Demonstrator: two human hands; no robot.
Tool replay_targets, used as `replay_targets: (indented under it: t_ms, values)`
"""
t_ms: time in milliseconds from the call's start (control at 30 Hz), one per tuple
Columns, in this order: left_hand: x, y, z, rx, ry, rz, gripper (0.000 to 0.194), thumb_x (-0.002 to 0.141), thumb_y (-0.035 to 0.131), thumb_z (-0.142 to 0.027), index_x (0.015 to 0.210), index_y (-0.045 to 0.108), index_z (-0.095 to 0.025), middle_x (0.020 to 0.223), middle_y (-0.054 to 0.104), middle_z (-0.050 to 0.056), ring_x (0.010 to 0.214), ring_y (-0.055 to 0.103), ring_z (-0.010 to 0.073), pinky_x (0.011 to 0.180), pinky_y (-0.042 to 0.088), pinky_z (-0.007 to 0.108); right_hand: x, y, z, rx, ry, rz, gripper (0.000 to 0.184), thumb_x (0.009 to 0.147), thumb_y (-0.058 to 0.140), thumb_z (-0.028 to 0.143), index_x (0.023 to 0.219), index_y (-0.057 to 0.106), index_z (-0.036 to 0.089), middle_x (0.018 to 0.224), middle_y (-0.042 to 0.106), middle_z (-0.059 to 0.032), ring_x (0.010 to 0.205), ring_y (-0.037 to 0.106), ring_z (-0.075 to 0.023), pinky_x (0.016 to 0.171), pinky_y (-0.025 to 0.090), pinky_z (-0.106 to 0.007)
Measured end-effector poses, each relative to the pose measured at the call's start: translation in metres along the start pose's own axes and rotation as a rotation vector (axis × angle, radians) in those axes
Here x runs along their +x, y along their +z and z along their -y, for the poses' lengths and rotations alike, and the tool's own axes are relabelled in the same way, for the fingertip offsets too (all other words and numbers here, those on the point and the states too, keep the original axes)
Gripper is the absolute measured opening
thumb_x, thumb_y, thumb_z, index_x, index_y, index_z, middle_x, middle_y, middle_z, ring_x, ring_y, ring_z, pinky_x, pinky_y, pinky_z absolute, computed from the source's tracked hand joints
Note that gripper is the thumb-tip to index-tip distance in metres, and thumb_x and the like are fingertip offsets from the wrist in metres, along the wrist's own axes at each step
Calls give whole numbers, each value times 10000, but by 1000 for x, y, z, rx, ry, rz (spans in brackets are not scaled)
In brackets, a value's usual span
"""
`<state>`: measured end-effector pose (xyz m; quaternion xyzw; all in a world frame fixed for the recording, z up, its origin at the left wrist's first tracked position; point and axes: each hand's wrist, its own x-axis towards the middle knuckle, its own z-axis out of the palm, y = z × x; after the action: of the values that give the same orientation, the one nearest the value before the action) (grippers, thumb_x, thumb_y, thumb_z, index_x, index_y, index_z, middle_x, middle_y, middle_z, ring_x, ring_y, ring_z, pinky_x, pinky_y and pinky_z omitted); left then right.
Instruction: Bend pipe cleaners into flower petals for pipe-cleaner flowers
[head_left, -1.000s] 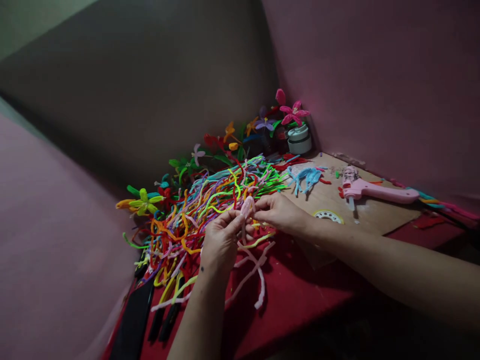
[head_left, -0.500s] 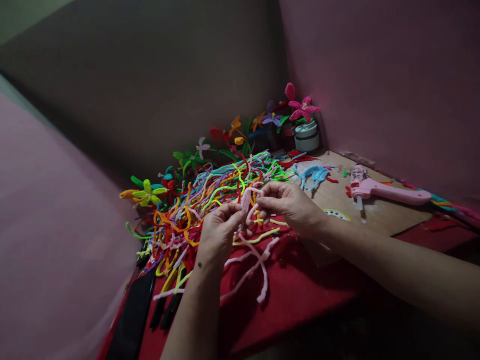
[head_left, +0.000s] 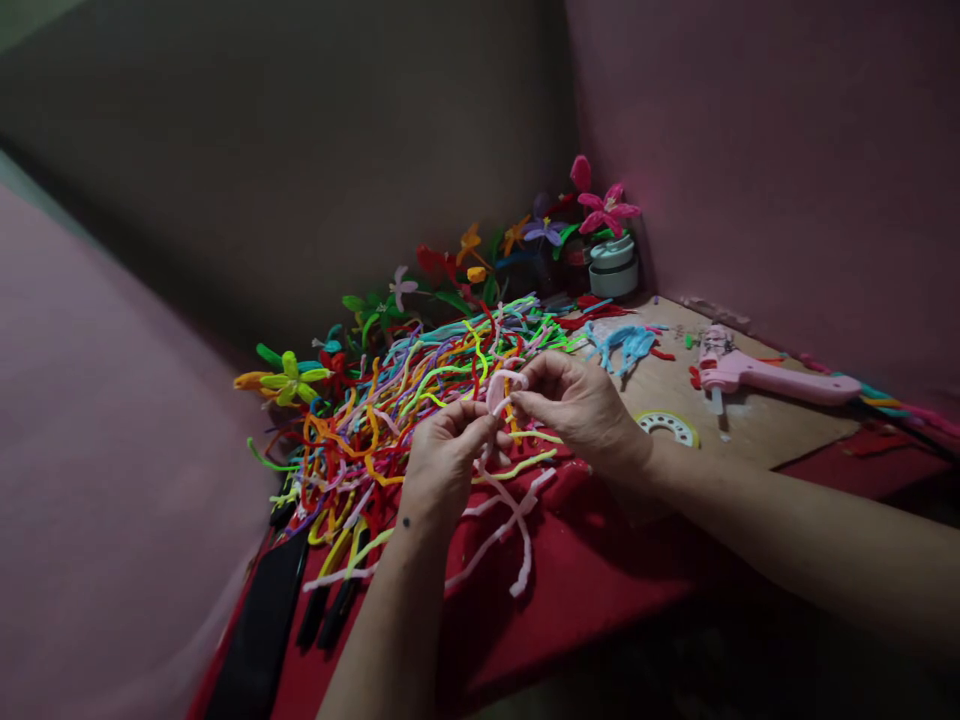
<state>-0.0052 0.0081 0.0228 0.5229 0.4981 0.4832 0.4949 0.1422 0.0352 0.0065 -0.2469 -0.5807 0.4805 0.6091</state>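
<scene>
Between my two hands is a pale pink pipe cleaner, bent into a loop. My left hand pinches its lower end between thumb and fingers. On the other side my right hand is closed on the loop's right part. Pale pink lengths hang or lie below my left fingers; whether they join the held piece I cannot tell. Just behind the hands spreads a heap of pipe cleaners in many colours.
A pink glue gun lies on a wooden board at the right, near a yellow-and-white ring. Pipe-cleaner flowers line the back beside a pale round container. A black flat object lies at the left.
The pink loop has become rounder and more closed between my fingers. My right hand has shifted slightly left and up; the left keeps its pinch. The view has moved a little.
</scene>
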Motion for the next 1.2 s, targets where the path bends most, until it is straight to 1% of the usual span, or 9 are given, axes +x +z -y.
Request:
replay_targets:
  t_ms: [100,167,400,533,633,867,1033,1100,1200]
  values:
    - [1,1,1,4,-3,3,179,676,645,-260,773,589,-121,528,595,-2,419,524,96,427,417,212,-2,-1,0,-236,-141,11,24,739,543,155,717,538,163,700,543,-4,642,503,-102,611,426,-249]
    - [1,2,1,9,-15,-6,181,662,654,-265,751,581,-124,523,598,-2,400,514,92,420,415,213,-2,-2,0,-325,-202,39,46,735,528,125,724,556,159,717,548,-14,666,496,-110,630,414,-252]
    - [-1,10,-2,128,27,-107,148,646,653,-241,697,565,-134,503,595,-19,392,511,93,419,420,210,-3,-2,-5,-365,-183,153,77,758,524,146,737,596,165,716,594,-13,649,528,-111,621,405,-237]
    - [-3,15,-2,194,55,-150,94,662,622,-202,697,567,-134,508,588,-27,420,515,83,431,408,186,-5,0,-8,-529,-287,114,106,750,504,114,715,592,162,659,576,-16,609,514,-110,604,389,-234]
    - [-3,18,0,214,90,-152,71,669,605,-198,700,568,-146,532,586,-32,434,526,87,459,424,198,-6,1,-9,-639,-302,60,111,744,488,106,688,567,159,656,567,-33,606,509,-119,599,384,-242]
    - [-3,17,17,314,225,-251,69,670,601,-194,739,609,-191,626,609,-9,531,541,114,536,432,219,-8,3,-14,-691,-316,64,122,748,458,89,696,542,160,711,602,-71,671,553,-148,661,414,-270]
    - [-5,19,22,274,226,-282,95,653,618,-170,740,630,-206,667,621,6,583,545,131,561,434,223,-6,2,-14,-692,-284,79,115,743,476,94,695,570,140,713,614,-83,677,564,-158,661,416,-275]
    - [-5,20,19,292,228,-281,78,677,601,-190,752,625,-197,645,609,0,562,544,125,550,435,223,-4,1,-11,-580,-208,102,128,758,483,123,677,581,136,692,617,-65,655,564,-145,644,416,-263]
    - [-4,20,15,311,203,-289,83,698,590,-221,765,611,-177,619,593,-8,540,555,120,539,440,225,-1,-1,-6,-395,-10,111,135,759,524,206,665,597,141,631,610,-27,584,551,-123,553,402,-234]
